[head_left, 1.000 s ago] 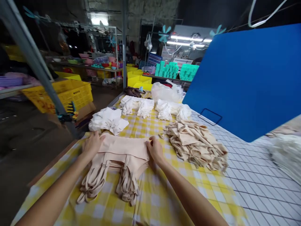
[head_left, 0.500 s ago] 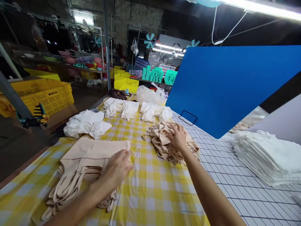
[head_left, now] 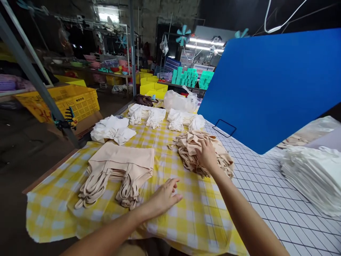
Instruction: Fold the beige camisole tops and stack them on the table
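A loose heap of beige strappy tops (head_left: 190, 145) lies crumpled toward the right side of the checked cloth. My right hand (head_left: 208, 156) is on this heap, its fingers curled into the fabric of one top. My left hand (head_left: 165, 198) hovers above the yellow-and-white tablecloth (head_left: 183, 220), thumb and fingers apart, with nothing in it. To its left is a neat stack of beige strappy tops (head_left: 121, 160), flat bands at the back and straps trailing toward me.
White garments (head_left: 113, 128) lie bunched at the left edge. Two white stacks (head_left: 156, 115) sit farther back, before a clear plastic bag (head_left: 177, 101). A large blue board (head_left: 263, 89) leans at right, near a tall white pile (head_left: 311, 177). A yellow crate (head_left: 80, 101) stands beyond the left edge.
My left hand has moved off the neat beige stack, rightward and toward me. My right hand stays at the loose heap, its fingers now more curled. The view has shifted left.
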`<action>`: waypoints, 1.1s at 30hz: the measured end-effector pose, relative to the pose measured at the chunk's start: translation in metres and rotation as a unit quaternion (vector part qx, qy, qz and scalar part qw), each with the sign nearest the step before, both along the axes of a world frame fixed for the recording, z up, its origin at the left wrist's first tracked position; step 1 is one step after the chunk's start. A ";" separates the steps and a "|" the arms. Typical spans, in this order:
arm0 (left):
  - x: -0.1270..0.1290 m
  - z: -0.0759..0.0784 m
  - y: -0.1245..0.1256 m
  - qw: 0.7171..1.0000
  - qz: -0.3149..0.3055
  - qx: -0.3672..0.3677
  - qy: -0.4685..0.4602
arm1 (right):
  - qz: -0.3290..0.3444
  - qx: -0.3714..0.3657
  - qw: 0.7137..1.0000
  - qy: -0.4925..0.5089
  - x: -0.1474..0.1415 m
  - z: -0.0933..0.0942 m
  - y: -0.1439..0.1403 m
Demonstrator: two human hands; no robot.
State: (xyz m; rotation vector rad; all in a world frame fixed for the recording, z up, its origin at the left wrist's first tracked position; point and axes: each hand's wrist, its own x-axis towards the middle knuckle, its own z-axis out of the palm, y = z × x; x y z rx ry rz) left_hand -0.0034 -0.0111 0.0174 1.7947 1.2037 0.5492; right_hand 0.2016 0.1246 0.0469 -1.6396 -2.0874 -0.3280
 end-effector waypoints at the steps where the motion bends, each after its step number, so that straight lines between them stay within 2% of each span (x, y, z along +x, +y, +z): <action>1: 0.001 0.000 0.002 0.999 -0.007 0.029 0.016 | -0.021 0.002 1.000 -0.009 0.002 0.001 0.011; 3: -0.004 0.002 0.011 0.989 0.011 0.117 0.089 | -0.038 -0.009 0.999 -0.016 0.005 0.003 0.032; 4: -0.012 0.002 0.019 0.975 0.038 0.166 0.145 | -0.037 -0.016 0.999 -0.012 0.006 0.003 0.041; 6: -0.034 0.002 0.038 0.929 0.115 0.233 0.265 | -0.028 -0.026 0.999 -0.001 0.005 0.000 0.053; 8: -0.059 -0.003 0.056 0.896 0.160 0.215 0.354 | -0.015 -0.027 0.999 0.010 0.002 -0.005 0.057; 10: -0.076 -0.010 0.065 0.888 0.154 0.159 0.404 | -0.007 -0.020 0.999 0.027 0.000 -0.012 0.053; 14: -0.082 -0.021 0.064 0.875 0.135 0.130 0.447 | -0.005 0.030 0.995 0.095 -0.002 -0.014 0.039; 16: -0.078 -0.021 0.061 0.871 0.132 0.120 0.458 | -0.005 0.075 0.975 0.210 -0.003 -0.001 0.031; 19: -0.075 -0.019 0.059 0.870 0.125 0.126 0.460 | -0.006 0.161 0.904 0.397 -0.009 0.041 0.012; 22: -0.078 -0.021 0.059 0.871 0.119 0.157 0.450 | 0.042 0.261 0.866 0.424 -0.023 0.089 -0.021; 24: -0.081 -0.023 0.060 0.871 0.117 0.174 0.443 | 0.086 0.271 0.864 0.415 -0.033 0.110 -0.047; 25: -0.081 -0.023 0.060 0.873 0.117 0.175 0.440 | 0.107 0.245 0.878 0.397 -0.038 0.115 -0.059; 27: -0.081 -0.017 0.058 0.885 0.118 0.162 0.419 | 0.128 0.132 0.920 0.345 -0.045 0.115 -0.079; 29: -0.074 -0.003 0.051 0.923 0.094 0.146 0.343 | 0.138 -0.013 0.942 0.305 -0.052 0.105 -0.092; 31: -0.061 0.015 0.038 0.974 0.022 0.123 0.187 | 0.149 -0.125 0.934 0.301 -0.061 0.092 -0.101; 32: -0.051 0.024 0.029 0.991 -0.026 0.102 0.086 | 0.157 -0.168 0.923 0.307 -0.066 0.087 -0.106; 33: -0.041 0.032 0.020 0.995 -0.071 0.072 -0.011 | 0.164 -0.204 0.912 0.314 -0.071 0.083 -0.111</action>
